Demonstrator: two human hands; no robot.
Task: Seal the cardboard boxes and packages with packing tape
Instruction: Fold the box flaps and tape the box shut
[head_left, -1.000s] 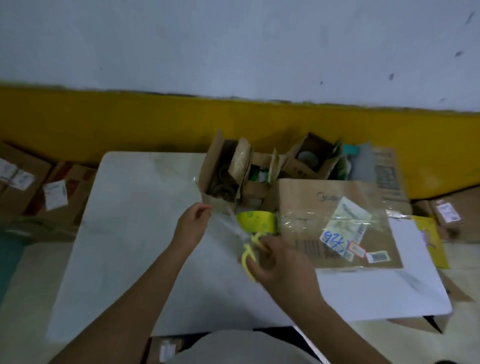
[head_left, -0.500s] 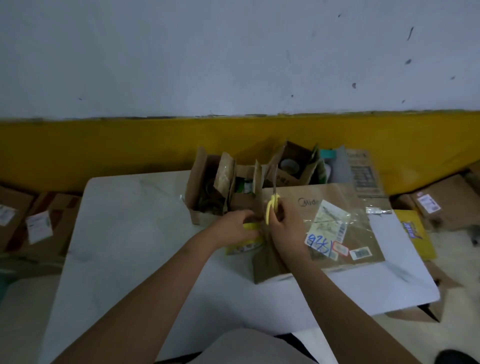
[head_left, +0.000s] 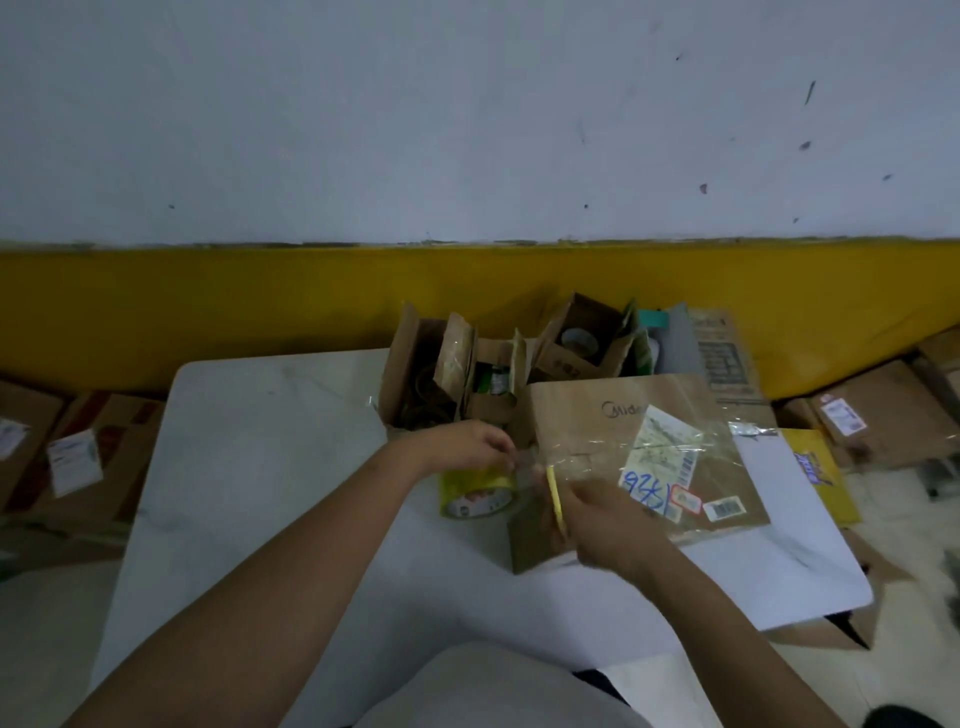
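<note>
A white wall (head_left: 467, 130) with a yellow band (head_left: 208, 301) along its foot runs behind a white desk (head_left: 260, 467), and labelled cartons (head_left: 883, 410) lie about on the floor on either side of it. On the right half of the desk lies a flat cardboard box (head_left: 582, 415), its top covered with stickers and crinkled clear film, its near left corner hanging just over towards the person. Behind it, against the wall, stands a cluster of small open boxes (head_left: 415, 364) with their flaps up. The left hand (head_left: 467, 447) is curled over the top of the tape roll (head_left: 475, 493), which stands on the desk just left of the flat box; its grip is pinched on the roll's clear loose end. The right hand (head_left: 597, 514) hovers over the box's near left corner, its grip clenched round yellow scissors (head_left: 555, 496), seen edge-on and close beside the roll.
</note>
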